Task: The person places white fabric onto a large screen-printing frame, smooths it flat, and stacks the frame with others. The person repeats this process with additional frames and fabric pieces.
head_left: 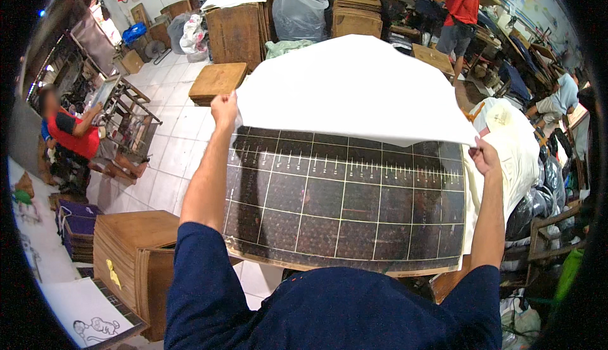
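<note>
Head view: left hand (223, 110) and right hand (486, 157) both closed, gripping near corners of white cloth (345, 87), billowed over far part of dark gridded board (361, 214). Wide spacing, I'd guess, keeps near edge taut, clear of board.

No text is legible; pale marks (372, 167) on the gridded board (326, 199) are too small.

Cloth (348, 90) above the far side of the counter (329, 214), fabric heap (516, 150) at right, board stack (120, 242) at left, plastic bag (297, 11) behind
</note>
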A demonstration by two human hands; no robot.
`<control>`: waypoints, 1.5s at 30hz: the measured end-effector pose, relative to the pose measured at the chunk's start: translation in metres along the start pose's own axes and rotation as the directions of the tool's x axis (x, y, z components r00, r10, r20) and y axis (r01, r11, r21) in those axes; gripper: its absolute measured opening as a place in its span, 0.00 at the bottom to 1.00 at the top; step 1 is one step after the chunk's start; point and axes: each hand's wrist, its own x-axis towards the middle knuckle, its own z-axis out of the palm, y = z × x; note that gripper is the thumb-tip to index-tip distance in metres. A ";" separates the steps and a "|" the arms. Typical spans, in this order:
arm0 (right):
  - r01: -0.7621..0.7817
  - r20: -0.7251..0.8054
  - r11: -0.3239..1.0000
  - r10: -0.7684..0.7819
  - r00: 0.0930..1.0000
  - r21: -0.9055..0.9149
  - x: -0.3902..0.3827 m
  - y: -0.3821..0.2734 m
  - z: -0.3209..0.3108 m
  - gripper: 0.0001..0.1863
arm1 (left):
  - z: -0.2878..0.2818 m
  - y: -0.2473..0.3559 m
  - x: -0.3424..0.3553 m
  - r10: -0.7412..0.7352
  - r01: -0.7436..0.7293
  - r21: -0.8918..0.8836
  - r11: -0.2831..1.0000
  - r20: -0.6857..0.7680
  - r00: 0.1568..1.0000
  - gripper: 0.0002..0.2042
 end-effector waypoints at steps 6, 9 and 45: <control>-0.165 -0.259 0.861 0.040 0.965 -0.482 -0.002 0.030 0.011 0.15 | -0.005 -0.035 -0.047 0.053 -0.073 0.225 0.972 0.094 0.994 0.16; -0.083 -0.366 0.777 -0.197 0.909 -0.624 0.022 0.043 0.028 0.20 | 0.005 -0.024 -0.057 0.077 -0.074 0.307 0.949 0.002 0.997 0.17; -0.010 -0.207 0.504 -0.337 0.918 -0.864 -0.076 0.048 -0.016 0.26 | -0.088 -0.029 -0.151 0.127 -0.147 0.076 0.986 0.219 0.967 0.19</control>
